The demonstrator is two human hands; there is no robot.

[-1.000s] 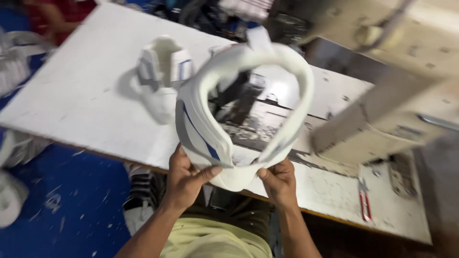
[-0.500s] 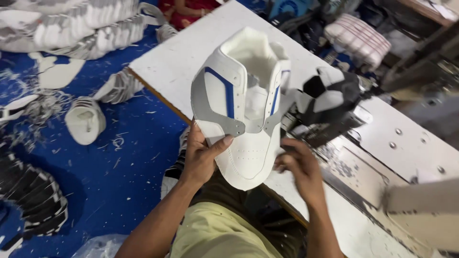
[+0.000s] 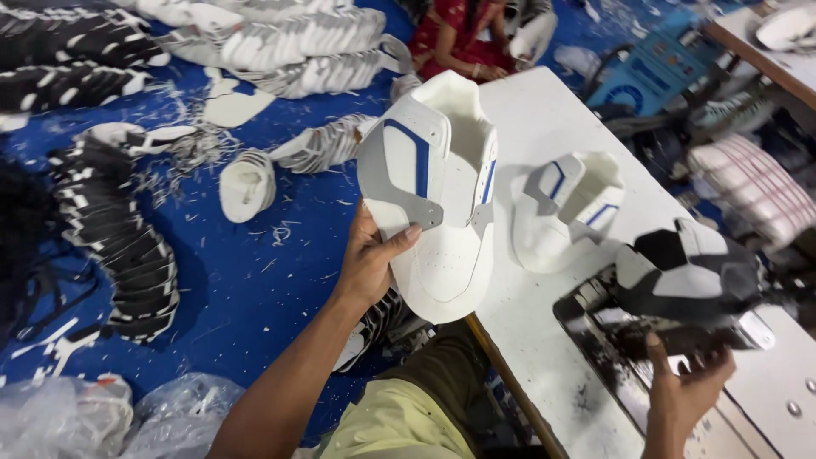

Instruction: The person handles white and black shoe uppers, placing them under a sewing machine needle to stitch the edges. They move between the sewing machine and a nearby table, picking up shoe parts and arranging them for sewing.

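Left hand (image 3: 371, 259) grips a white stitched shoe upper with blue stripes and grey side panels (image 3: 433, 200), thumb over its front, fingers closed behind. It hangs just off the white desk's (image 3: 544, 110) left edge, long axis near vertical, collar up, toe down. Right hand (image 3: 684, 387), fingers spread, touches a black-and-white shoe upper (image 3: 684, 272) at the desk's near right. Half a second ago both hands held the white upper over the desk; now only the left, swung outward.
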